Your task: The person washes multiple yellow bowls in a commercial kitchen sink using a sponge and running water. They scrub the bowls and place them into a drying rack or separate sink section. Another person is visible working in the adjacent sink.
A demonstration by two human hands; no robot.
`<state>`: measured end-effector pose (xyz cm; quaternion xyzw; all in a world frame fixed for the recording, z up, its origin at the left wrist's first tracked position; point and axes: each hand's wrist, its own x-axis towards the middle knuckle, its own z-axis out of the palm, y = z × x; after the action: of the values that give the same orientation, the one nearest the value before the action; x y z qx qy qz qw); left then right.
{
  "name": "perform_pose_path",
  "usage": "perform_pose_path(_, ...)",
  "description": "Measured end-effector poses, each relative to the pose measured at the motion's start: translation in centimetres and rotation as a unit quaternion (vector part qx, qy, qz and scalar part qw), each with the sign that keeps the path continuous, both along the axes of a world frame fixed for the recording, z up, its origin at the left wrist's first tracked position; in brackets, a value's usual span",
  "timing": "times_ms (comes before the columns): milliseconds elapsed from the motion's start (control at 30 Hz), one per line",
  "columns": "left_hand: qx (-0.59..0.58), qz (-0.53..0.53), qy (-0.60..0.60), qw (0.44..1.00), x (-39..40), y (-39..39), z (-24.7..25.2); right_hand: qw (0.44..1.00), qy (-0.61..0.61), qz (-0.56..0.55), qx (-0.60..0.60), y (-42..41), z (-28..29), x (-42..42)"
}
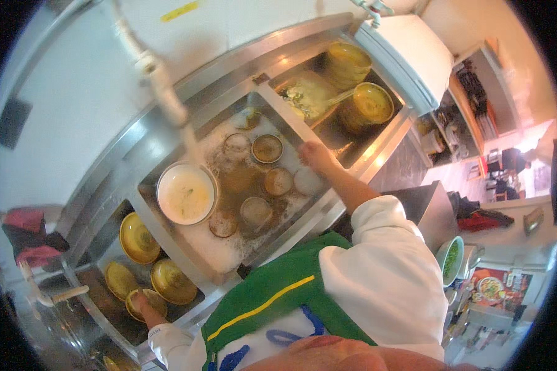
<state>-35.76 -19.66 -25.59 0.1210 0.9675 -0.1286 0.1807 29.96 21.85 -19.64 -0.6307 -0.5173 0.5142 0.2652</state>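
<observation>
My left hand reaches into the left sink basin, its fingers on the rim of a yellow bowl; other yellow bowls lie around it. Over the right edge of the middle basin is my right hand, near the divider, its fingers partly hidden; I cannot tell if it holds anything. In the middle basin, cups or small bowls sit in foamy water. A white bowl with cloudy liquid stands there under the faucet.
The right basin holds stacked yellow bowls and a container of food scraps with a utensil. A white box-like unit stands beyond it. Red and black cloths hang at the far left. A bowl of chopped greens is at right.
</observation>
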Motion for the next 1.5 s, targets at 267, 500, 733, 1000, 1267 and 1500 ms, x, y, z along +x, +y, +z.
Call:
perform_pose_path(267, -0.184, -0.256, 0.054, 0.947, 6.3, 4.6, 2.7, 0.823, 0.311, -0.47, -0.064, 11.9, -1.4, 19.4)
perform_pose_path(500, 0.042, -0.173, 0.081, 0.981, 18.6, 13.8, 1.6, 0.766, 0.388, -0.511, -0.044, 16.4, -6.2, 25.9)
perform_pose_path(733, 0.123, -0.198, 0.074, 0.97, 24.6, 20.0, 1.4, 0.746, 0.383, -0.541, -0.069, 15.9, -4.4, 26.7)
perform_pose_path(1000, 0.24, -0.106, 0.006, 0.965, 22.7, 14.6, 3.1, 0.873, 0.368, -0.313, 0.068, 14.2, 0.2, 29.8)
perform_pose_path(1267, 0.384, 0.009, -0.103, 0.918, 19.1, 4.7, 0.3, 0.946, 0.138, -0.293, -0.018, 13.9, 12.3, 23.0)
perform_pose_path(1500, 0.44, -0.07, -0.072, 0.892, 25.6, 5.6, 1.1, 0.847, -0.473, -0.04, 0.239, 14.5, 13.3, 14.4)
